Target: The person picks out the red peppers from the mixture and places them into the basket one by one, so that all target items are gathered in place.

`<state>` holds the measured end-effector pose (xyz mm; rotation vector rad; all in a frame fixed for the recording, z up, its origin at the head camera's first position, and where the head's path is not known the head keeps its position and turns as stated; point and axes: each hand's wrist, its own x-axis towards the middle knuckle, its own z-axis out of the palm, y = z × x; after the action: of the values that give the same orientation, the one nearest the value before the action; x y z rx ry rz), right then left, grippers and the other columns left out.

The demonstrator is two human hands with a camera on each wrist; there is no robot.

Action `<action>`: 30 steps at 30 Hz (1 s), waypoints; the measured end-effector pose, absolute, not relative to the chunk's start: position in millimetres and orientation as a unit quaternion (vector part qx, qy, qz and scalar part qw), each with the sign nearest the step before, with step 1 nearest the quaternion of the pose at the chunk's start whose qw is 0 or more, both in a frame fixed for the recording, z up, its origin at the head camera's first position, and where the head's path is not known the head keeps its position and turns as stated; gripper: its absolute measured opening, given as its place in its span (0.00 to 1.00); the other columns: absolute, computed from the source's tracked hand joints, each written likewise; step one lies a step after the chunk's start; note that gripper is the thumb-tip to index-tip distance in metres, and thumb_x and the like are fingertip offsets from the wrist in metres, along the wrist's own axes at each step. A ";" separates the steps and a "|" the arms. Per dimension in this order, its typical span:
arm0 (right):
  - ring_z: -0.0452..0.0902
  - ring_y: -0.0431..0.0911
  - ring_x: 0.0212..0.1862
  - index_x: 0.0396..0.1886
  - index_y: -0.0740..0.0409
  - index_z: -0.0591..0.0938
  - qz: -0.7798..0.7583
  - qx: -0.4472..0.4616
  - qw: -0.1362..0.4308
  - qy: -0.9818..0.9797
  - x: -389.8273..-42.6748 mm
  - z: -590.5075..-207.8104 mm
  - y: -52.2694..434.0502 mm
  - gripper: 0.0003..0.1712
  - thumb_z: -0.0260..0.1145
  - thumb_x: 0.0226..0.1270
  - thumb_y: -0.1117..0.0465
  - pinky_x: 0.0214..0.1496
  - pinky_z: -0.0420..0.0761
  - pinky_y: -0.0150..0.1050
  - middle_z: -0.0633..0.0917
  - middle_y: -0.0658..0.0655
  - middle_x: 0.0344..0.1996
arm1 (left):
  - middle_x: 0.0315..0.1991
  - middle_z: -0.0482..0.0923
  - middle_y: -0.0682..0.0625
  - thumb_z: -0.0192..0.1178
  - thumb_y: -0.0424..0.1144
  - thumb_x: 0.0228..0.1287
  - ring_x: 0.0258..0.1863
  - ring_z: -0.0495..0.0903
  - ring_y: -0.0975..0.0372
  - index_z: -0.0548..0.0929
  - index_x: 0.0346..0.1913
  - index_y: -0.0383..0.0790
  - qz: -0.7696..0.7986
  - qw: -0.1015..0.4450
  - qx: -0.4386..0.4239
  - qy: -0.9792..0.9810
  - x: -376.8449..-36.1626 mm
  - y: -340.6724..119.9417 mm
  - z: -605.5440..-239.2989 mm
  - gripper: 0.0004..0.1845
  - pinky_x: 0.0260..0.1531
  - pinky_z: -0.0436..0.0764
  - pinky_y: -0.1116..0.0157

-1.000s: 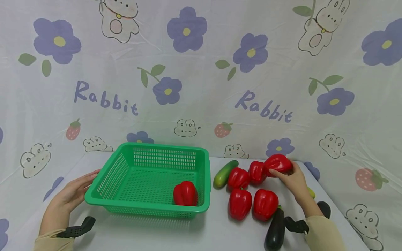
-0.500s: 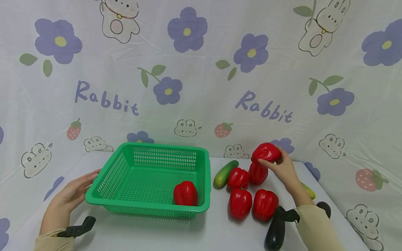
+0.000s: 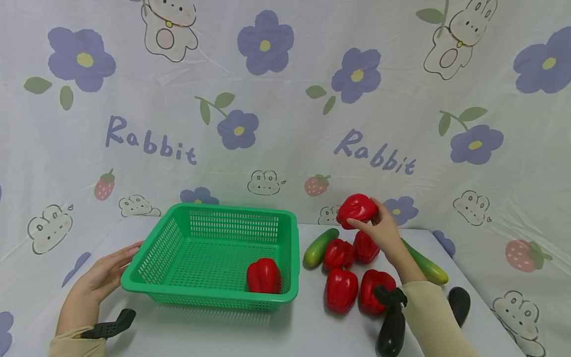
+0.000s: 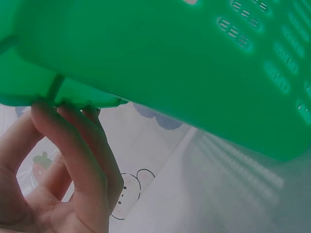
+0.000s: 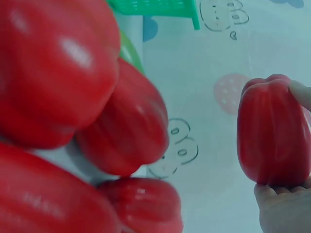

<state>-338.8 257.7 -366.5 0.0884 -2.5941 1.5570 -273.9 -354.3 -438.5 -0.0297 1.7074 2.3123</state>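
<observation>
A red bell pepper (image 3: 357,210) is gripped by my right hand (image 3: 384,230) in the air above the back of the table. Thumb and fingers hold it at opposite ends in the right wrist view, where the pepper (image 5: 273,132) shows its ribbed side. A green plastic basket (image 3: 209,292) with perforated walls stands left of centre, with one red bell pepper (image 3: 263,275) in its front right corner. My left hand (image 3: 101,274) is at the basket's left rim; bent fingertips (image 4: 46,114) meet the rim's lower edge in the left wrist view.
Several red bell peppers (image 3: 341,291) lie right of the basket, beside a cucumber (image 3: 320,248). Another cucumber (image 3: 426,263) lies behind the right forearm. One eggplant (image 3: 391,332) is at the front, another (image 3: 459,304) at the right edge. A printed cloth (image 3: 285,148) hangs behind the table.
My right hand has carried its bell pepper up and leftward, uncovering the right cucumber and eggplant. The left hand and basket have stayed in place.
</observation>
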 end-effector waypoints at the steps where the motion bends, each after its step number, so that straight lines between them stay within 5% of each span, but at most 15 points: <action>1: 0.50 0.56 0.71 0.72 0.49 0.43 0.511 0.030 0.057 -0.857 -339.5 -365.5 254.9 0.58 0.68 0.51 0.42 0.66 0.61 0.54 0.56 0.59 0.70 | 0.45 0.80 0.64 0.48 0.38 0.68 0.45 0.79 0.68 0.81 0.49 0.55 0.796 0.133 -0.011 0.590 -273.9 -354.2 -438.5 0.14 0.45 0.79 0.67; 30: 0.59 0.53 0.67 0.70 0.47 0.52 0.522 0.137 0.024 -0.842 -350.0 -347.4 175.3 0.53 0.72 0.48 0.48 0.57 0.73 0.50 0.64 0.55 0.65 | 0.45 0.80 0.63 0.45 0.37 0.70 0.45 0.79 0.68 0.82 0.47 0.55 0.813 0.147 0.003 0.563 -272.1 -354.7 -437.3 0.15 0.45 0.79 0.68</action>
<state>-350.0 175.3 -347.4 0.4245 -2.6053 1.6147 -272.1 -354.7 -437.3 0.0083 1.6200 2.3409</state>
